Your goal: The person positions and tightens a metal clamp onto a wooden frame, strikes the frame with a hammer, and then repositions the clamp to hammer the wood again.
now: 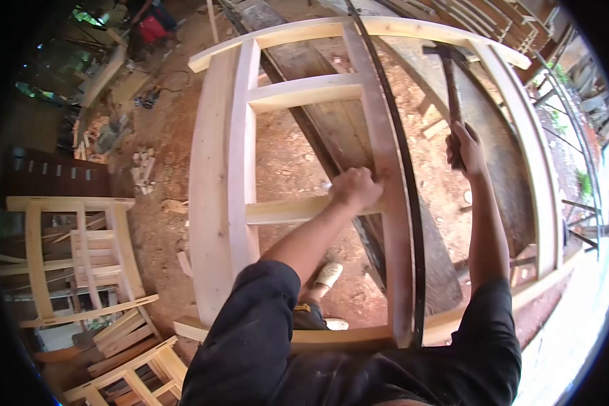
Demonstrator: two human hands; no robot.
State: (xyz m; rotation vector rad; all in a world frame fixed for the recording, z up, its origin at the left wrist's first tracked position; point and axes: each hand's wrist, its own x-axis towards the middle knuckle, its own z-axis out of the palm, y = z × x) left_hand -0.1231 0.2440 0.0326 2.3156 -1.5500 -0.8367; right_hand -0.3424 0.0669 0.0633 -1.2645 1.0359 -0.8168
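A large pale wooden frame (237,155) lies in front of me, with several uprights and short rails between them. In my right hand (468,150) is a hammer (453,88), held by the lower handle with its head pointing away from me, over the right opening of the frame. My left hand (356,188) is closed in a fist at the right end of a short rail (287,210), beside a reddish middle upright (384,142). What its fingers hold, if anything, is hidden. A dark narrow strip (402,145) runs along that upright.
Dark weathered planks (318,108) lie beneath the frame. My foot in a light shoe (329,275) stands on the dirt floor within it. Smaller wooden frames (37,264) are at the left. Wood offcuts (143,169) litter the ground, and more timber (480,24) leans at the back right.
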